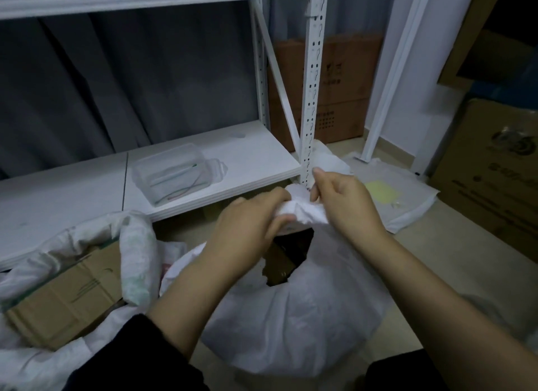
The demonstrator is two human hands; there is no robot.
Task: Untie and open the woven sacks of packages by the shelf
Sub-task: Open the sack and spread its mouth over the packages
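Floor: pale beige tiled floor (431, 277), seen from above; both sacks sit on it.
Room: grey pleated curtain (122, 79) hangs behind the shelving at 11 o'clock.
Shelf: white metal shelving unit with perforated uprights (313, 79); its low white board (247, 155) runs from 9 to 12 o'clock.
On the board: clear plastic lidless box (171, 173) holding thin coloured cords.
Near sack: white woven sack with a knotted mouth (294, 318) at 6 o'clock, just in front of the upright; brown contents show through a gap below the knot.
Left hand: left hand (247, 230) curls round the bunched white fabric at the knot, thumb underneath.
Right hand: right hand (346, 201) pinches a fold of the same knot between thumb and fingertips.
Second sack: open white woven sack with a brown cardboard carton inside (67, 297) at 8 o'clock, touching the near sack.
Beyond: flat white bag with a pale yellow patch (387, 195) at 2 o'clock.
In the way: brown cardboard boxes (492, 169) crowd 3 o'clock; another brown carton (340, 85) stands behind the upright at 1 o'clock.
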